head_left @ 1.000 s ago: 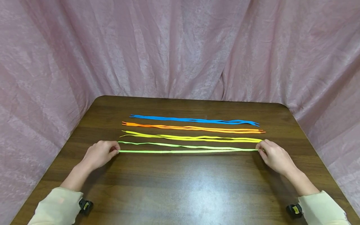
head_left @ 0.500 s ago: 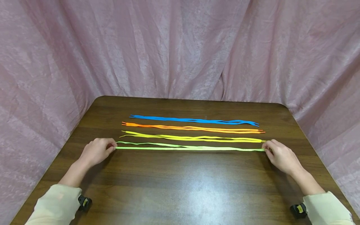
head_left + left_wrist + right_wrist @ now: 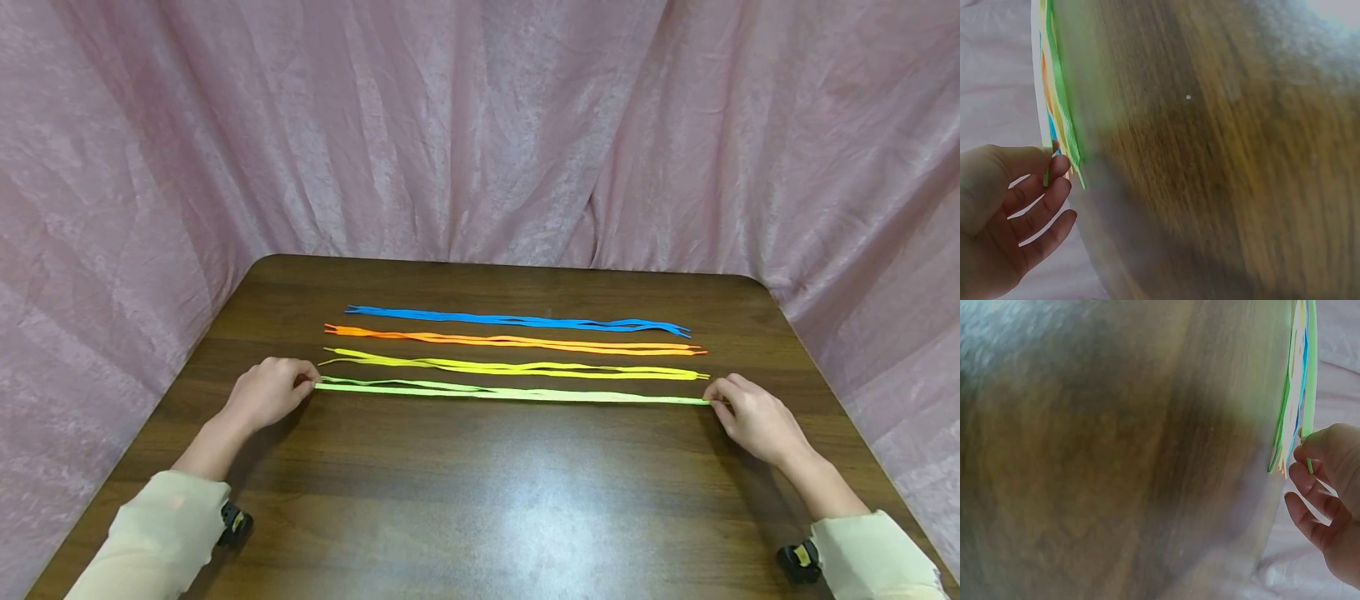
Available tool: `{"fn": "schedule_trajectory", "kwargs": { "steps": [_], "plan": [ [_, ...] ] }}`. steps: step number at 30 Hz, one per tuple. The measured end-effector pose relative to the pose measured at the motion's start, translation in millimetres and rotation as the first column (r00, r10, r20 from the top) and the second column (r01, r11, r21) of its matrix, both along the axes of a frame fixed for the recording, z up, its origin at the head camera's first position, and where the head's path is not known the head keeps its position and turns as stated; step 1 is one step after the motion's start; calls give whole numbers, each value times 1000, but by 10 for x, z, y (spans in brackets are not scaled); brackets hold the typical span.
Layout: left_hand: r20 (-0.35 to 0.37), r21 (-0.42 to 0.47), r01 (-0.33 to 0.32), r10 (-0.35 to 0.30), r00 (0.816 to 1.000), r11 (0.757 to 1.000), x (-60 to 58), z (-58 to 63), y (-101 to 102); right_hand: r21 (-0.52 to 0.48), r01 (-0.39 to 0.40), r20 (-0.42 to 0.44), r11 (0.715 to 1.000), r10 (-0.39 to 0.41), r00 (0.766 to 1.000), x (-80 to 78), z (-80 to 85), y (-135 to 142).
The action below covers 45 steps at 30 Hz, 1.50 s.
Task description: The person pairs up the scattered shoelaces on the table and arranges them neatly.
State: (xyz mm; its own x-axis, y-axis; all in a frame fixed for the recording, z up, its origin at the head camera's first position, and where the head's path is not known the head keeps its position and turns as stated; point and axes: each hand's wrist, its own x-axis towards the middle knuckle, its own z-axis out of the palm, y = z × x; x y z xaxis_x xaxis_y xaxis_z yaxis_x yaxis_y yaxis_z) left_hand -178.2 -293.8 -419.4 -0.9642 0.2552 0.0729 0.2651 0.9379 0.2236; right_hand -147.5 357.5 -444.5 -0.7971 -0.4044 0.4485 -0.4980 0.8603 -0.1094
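Observation:
Between both hands a light green shoelace [image 3: 405, 390] is stretched nearly straight from left to right. My left hand [image 3: 273, 392] pinches its left end between thumb and index finger, and a short tip sticks out below the grip in the left wrist view. At the other end my right hand [image 3: 761, 421] pinches the lace the same way, its remaining fingers loosely bent in the right wrist view. A second light green shoelace [image 3: 1066, 122] lies alongside, just behind the held one, its tip free of the fingers.
Farther back on the brown wooden table [image 3: 480, 483] lie yellow shoelaces [image 3: 517, 367], orange shoelaces [image 3: 510, 341] and blue shoelaces [image 3: 517, 320], in roughly parallel rows. A pink curtain [image 3: 465, 133] hangs behind and around the table.
The right hand has moved right, and the left hand has shifted away from me. The held green lace is now closer to the second green one, with the gap between them narrowed.

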Motion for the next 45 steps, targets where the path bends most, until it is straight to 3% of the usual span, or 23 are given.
{"fn": "schedule_trajectory", "kwargs": {
  "steps": [14, 33, 45],
  "plan": [
    [35, -6, -41, 42, 999, 999, -110, -51, 46, 14, 14, 7, 1000, -14, 1000, -46, -75, 41],
    [62, -40, -59, 62, 996, 997, -112, -97, 27, 44, 24, 19, 999, -25, 1000, -63, -118, -2],
    [48, -47, -65, 67, 997, 997, -113, -116, 26, 44, 50, 87, 998, -54, 995, -54, -90, -2]
  ]
}}
